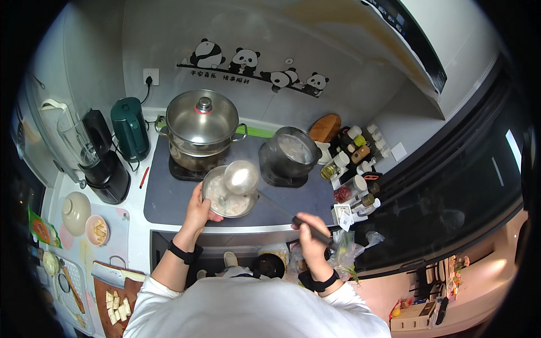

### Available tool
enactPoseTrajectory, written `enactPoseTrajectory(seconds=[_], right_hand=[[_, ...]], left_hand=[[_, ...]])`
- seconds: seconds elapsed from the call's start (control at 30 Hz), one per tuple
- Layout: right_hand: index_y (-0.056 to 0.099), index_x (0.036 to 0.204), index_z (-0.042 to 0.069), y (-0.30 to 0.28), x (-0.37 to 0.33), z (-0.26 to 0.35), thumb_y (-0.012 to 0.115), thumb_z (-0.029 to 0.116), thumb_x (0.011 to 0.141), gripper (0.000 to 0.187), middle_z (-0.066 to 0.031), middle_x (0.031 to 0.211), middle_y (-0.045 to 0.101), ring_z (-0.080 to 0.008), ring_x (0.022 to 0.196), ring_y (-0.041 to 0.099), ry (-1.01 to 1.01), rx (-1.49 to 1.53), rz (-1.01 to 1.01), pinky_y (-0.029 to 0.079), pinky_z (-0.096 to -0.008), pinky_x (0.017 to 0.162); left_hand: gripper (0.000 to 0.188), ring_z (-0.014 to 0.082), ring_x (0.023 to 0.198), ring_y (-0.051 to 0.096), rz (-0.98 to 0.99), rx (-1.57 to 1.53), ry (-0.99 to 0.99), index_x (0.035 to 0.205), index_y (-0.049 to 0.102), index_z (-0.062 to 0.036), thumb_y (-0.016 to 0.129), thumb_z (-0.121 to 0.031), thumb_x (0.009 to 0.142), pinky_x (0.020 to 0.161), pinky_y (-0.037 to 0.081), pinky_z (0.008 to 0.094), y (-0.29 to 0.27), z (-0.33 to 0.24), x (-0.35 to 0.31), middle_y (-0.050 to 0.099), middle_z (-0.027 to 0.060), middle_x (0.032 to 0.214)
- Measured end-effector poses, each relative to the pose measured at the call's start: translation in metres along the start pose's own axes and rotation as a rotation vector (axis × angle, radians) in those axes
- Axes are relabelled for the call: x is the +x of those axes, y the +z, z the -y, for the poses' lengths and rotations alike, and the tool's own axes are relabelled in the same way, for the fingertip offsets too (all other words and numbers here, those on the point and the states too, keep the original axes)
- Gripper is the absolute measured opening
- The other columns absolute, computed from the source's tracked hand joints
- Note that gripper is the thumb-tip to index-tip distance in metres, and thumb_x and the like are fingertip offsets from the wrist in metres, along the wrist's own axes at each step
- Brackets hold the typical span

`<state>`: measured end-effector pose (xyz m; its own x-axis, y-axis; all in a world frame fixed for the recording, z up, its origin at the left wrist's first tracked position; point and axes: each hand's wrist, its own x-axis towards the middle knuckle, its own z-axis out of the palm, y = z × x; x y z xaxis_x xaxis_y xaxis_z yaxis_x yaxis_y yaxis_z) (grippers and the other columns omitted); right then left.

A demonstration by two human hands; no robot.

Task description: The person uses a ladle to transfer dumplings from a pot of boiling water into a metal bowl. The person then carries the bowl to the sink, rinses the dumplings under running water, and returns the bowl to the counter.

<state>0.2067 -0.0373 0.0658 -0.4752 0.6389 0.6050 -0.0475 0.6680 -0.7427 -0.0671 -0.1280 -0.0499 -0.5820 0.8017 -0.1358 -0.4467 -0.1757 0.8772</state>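
My left hand [198, 213] grips the near rim of a round steel bowl [213, 181] of pale, lumpy food on the dark cooktop [169, 197]. My right hand [307, 230] holds the dark handle of a steel ladle [242, 177], whose round cup hovers over the bowl's far right edge. Behind the bowl stands a large lidded steel pot [202, 121]. To the right of it sits a dark pot [290, 151] with whitish contents.
A black blender [101, 160] and a green kettle [131, 128] stand at the left. A beige bowl [75, 211], a small dish with pale pieces [97, 229] and a cutting board with cut pieces [115, 304] lie lower left. Spice jars [358, 163] crowd the right.
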Motion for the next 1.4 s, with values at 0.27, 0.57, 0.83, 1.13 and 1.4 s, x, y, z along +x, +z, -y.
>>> enactPoseTrajectory(seconds=[0.27,0.57,0.83,1.13,1.4], right_hand=[[0.055,0.120,0.000,-0.038,0.044,-0.038,0.052,0.022,0.099,0.031,-0.0168,0.094,0.066,-0.0189,0.077,0.067,0.396,0.277,-0.456,0.056,-0.0270,0.067],[0.059,0.109,-0.004,-0.063,0.104,-0.085,0.059,0.010,0.094,0.021,-0.0157,0.091,0.066,-0.0206,0.077,0.069,0.345,0.124,-0.512,0.057,-0.0286,0.066],[0.060,0.095,-0.001,-0.043,0.119,-0.123,0.060,0.019,0.094,0.020,-0.0102,0.071,0.065,-0.0158,0.059,0.065,0.285,-0.116,-0.428,0.053,-0.0259,0.053],[0.063,0.074,-0.002,-0.038,0.162,-0.125,0.063,0.022,0.091,0.029,-0.0072,0.052,0.061,-0.0137,0.044,0.060,0.294,-0.400,-0.441,0.047,-0.0269,0.042],[0.064,0.068,-0.003,-0.024,0.193,-0.123,0.062,0.029,0.088,0.038,-0.0107,0.050,0.061,-0.0205,0.046,0.063,0.362,-0.697,-0.475,0.049,-0.0332,0.050]], left_hand=[[0.059,0.0240,0.052,0.064,-0.005,0.000,-0.022,0.146,0.016,-0.0054,0.031,0.003,0.090,0.041,0.054,0.0276,0.014,-0.001,0.007,0.054,0.0215,0.125],[0.062,0.0266,0.054,0.064,0.016,-0.007,-0.087,0.146,0.015,-0.0058,0.028,0.006,0.087,0.042,0.055,0.0282,0.014,-0.001,0.016,0.048,0.0263,0.128],[0.060,0.0236,0.051,0.063,-0.010,-0.046,-0.087,0.147,0.017,-0.0081,0.033,0.003,0.090,0.040,0.053,0.0266,0.014,0.000,0.023,0.058,0.0214,0.113],[0.060,0.0221,0.053,0.063,0.021,-0.045,-0.111,0.147,0.017,-0.0078,0.033,0.003,0.091,0.041,0.053,0.0256,0.011,-0.002,0.030,0.055,0.0206,0.122],[0.064,0.0236,0.055,0.065,0.070,-0.088,-0.112,0.148,0.014,-0.0071,0.028,0.008,0.087,0.043,0.055,0.0257,0.006,0.005,0.038,0.052,0.0243,0.125]])
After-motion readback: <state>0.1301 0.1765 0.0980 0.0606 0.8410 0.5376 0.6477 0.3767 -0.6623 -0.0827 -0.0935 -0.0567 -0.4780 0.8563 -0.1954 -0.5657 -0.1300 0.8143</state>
